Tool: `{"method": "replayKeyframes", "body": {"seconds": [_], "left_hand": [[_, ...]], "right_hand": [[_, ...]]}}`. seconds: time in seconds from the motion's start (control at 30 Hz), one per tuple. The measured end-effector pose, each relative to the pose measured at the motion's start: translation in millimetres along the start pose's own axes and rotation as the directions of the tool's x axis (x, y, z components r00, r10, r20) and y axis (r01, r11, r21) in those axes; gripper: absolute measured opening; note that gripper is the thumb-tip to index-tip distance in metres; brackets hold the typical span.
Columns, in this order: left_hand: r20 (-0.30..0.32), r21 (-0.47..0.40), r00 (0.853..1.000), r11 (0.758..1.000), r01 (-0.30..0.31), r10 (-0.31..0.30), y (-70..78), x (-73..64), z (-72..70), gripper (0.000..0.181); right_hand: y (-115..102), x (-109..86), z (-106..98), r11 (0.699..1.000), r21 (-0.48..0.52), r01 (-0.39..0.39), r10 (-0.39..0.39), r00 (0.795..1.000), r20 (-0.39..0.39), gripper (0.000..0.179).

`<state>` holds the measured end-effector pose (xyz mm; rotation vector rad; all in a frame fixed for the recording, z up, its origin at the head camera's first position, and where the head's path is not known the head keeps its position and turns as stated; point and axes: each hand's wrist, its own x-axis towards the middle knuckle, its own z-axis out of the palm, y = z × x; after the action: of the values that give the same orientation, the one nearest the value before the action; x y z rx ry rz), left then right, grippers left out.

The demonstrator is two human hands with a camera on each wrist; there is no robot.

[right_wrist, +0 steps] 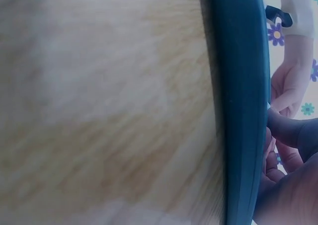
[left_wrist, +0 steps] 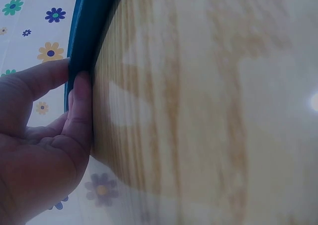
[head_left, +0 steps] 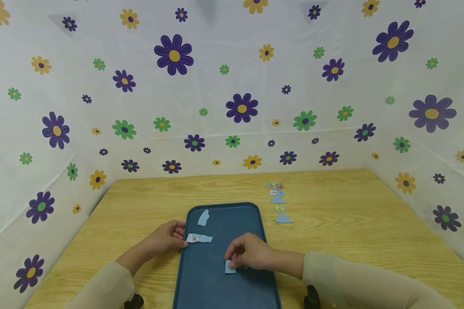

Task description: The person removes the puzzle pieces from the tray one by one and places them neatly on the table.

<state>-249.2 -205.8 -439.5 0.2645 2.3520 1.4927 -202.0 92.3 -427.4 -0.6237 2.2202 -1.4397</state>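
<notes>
A dark blue tray (head_left: 209,287) lies on the wooden table. My left hand (head_left: 166,238) grips its left rim; in the left wrist view the thumb and fingers (left_wrist: 79,106) meet at the tray's edge. Over the tray, my right hand (head_left: 251,253) pinches a small light blue square-looking piece (head_left: 230,268), which lies flat or nearly so, its upper part covered by the fingertips. A long light blue piece with a printed picture (head_left: 199,238) lies near the left rim, close to the left thumb. Farther up the tray is a curved light blue piece (head_left: 203,217).
Right of the tray, several small pieces form a column on the wooden table (head_left: 332,214): a light blue triangle (head_left: 284,218), a yellow-green piece (head_left: 279,209), another triangle (head_left: 278,200) and colourful pieces (head_left: 275,186) behind. A flower-patterned cloth (head_left: 216,86) encloses the table's back and sides.
</notes>
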Motion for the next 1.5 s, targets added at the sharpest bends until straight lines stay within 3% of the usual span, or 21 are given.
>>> {"method": "replayKeyframes", "body": {"seconds": [0.6,1.03,1.5], "left_hand": [[0.007,-0.008,1.000,1.000,0.001,-0.001,0.7,1.2,0.6,0.061],[0.015,-0.019,1.000,1.000,0.003,-0.003,1.5,1.4,-0.2,0.062],[0.015,-0.038,1.000,0.999,0.024,-0.024,3.4,-1.1,0.7,0.062]], "right_hand": [[-3.3,-6.1,-11.8,0.993,0.092,-0.071,0.076,0.996,-0.051,0.009],[1.8,-15.1,-41.9,0.978,0.199,-0.066,0.092,0.988,-0.121,0.020],[13.3,-30.4,-70.3,0.965,0.230,-0.127,0.187,0.947,-0.262,0.024]]}}
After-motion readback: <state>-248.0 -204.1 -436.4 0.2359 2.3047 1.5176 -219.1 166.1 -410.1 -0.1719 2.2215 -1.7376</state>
